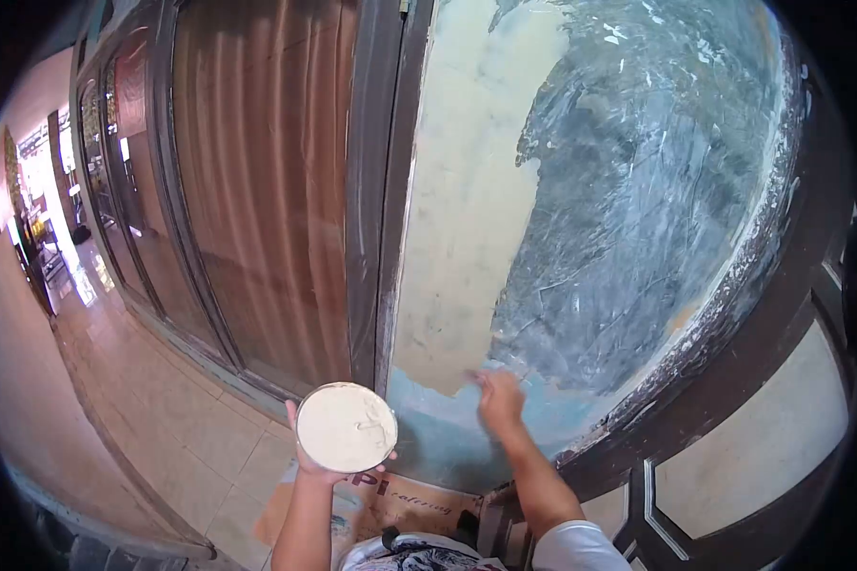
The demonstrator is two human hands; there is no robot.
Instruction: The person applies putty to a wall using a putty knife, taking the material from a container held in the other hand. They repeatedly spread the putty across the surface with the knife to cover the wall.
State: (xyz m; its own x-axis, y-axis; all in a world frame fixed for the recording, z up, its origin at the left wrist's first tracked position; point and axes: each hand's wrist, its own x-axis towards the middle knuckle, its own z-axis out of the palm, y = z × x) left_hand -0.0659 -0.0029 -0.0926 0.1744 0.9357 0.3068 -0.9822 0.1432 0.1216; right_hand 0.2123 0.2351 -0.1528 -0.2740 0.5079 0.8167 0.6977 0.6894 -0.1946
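My left hand (316, 468) holds a round tub of cream-coloured paste (345, 428) from below, its thumb up along the left side. The paste has a small raised ridge right of its middle. My right hand (501, 402) is closed near the lower part of the wall, at the lower edge of a cream coat (462, 219). Something small and thin seems to be between its fingers, but it is too blurred to name. Grey, streaked wall surface (628, 219) shows right of the cream coat, and a pale blue band (448, 428) lies below.
A dark wooden frame (369, 190) stands left of the wall, beside glass with a brown curtain (267, 190) behind it. Dark panelled wood (762, 428) is at the right. Printed cardboard (400, 504) lies on the tiled floor (181, 419). A bright passage opens at far left.
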